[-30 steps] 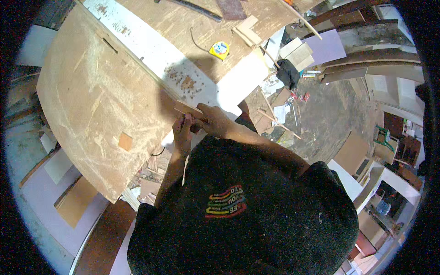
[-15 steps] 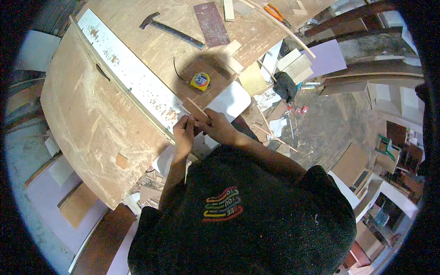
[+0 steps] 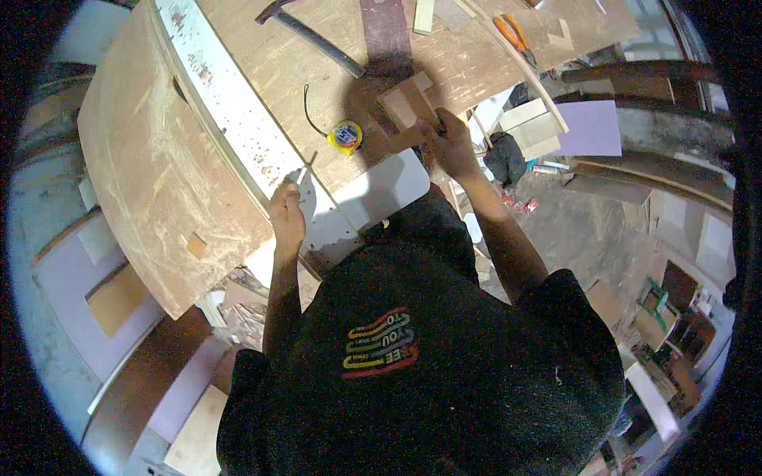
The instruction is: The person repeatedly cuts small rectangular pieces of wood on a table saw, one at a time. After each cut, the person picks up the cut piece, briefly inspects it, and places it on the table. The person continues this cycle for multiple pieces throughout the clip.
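My left hand (image 3: 287, 218) is closed at the near end of the long white board (image 3: 230, 107), whose surface has brown specks. A thin, pale, stick-like thing (image 3: 302, 174) pokes up from its fingers; its kind is unclear. Farther right, my right hand (image 3: 451, 148) grips the near end of a small flat brown wood piece (image 3: 418, 101). That piece lies over or just above lighter wood offcuts, in shadow; I cannot tell whether it touches them. Between the hands, toward the back, sits a yellow tape measure (image 3: 345, 137) with a black strap.
A hammer (image 3: 317, 41) lies at the back of the wooden worktop (image 3: 254, 47). Orange-handled pliers (image 3: 512, 36) and a long thin wood strip (image 3: 524, 67) are at the back right. A large curved wooden panel (image 3: 151, 174) fills the left. Scraps litter the floor (image 3: 587, 214) at right.
My hands have come apart. The right hand has moved right and away from me with the brown wood piece, and the left has shifted slightly left along the white board.
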Tool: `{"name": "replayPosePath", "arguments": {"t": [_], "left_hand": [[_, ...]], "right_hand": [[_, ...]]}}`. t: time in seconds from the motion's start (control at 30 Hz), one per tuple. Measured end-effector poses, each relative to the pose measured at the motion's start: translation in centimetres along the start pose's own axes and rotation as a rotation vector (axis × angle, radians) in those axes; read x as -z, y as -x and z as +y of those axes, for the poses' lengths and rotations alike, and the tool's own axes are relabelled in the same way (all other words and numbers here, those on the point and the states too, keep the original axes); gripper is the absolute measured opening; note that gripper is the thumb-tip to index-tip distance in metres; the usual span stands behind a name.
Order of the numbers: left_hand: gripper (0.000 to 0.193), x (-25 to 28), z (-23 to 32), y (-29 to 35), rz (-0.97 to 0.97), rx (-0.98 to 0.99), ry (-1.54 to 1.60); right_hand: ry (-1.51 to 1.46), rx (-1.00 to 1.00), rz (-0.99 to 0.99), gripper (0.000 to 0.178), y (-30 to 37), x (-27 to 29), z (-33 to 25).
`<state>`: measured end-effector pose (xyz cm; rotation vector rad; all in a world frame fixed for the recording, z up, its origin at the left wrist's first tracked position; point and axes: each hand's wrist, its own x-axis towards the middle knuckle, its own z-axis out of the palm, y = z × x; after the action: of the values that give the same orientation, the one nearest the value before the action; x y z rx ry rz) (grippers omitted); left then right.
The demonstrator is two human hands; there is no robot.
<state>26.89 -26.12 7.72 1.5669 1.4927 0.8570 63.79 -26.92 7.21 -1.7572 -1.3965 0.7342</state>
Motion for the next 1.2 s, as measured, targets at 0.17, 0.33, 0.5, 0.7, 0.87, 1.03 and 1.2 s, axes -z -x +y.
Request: {"name": "replayPosePath", "arguments": {"t": [0.17, 0.33, 0.5, 0.7, 0.87, 1.03, 1.2], "left_hand": [[0.045, -1.2, -0.9, 1.6, 0.085, 0.006, -0.079], [0.014, -3.7, 0.7, 2.7, 0.067, -0.037, -0.162], [0.010, -5.7, 2.6, 0.8, 0.112, 0.001, -0.159], [0.008, -6.8, 3.6, 0.0, 0.137, -0.026, -0.118], [0.006, -7.2, 4.3, 0.5, 0.037, -0.069, -0.137], [0.012, -7.9, 5.2, 1.0, 0.020, 0.023, -0.216], [0.011, -8.5, 5.5, 0.7, -0.020, 0.022, -0.118]], "right_hand": [[-0.091, -0.334, -0.073, 0.023, -0.9, 1.4, 1.7], [-0.479, -0.083, 0.064, 0.029, -0.6, 2.2, 2.1], [-0.348, -0.234, 0.157, 0.017, -3.7, 6.8, 4.9], [-0.323, -0.230, 0.637, 0.028, -12.8, 20.7, 18.1], [-0.387, -0.382, 0.795, 0.035, -21.5, 28.9, 28.9], [-0.624, -0.427, 0.810, 0.037, -23.5, 29.7, 30.5], [-0.725, -0.423, 0.899, 0.026, -23.7, 30.6, 27.4]]}}
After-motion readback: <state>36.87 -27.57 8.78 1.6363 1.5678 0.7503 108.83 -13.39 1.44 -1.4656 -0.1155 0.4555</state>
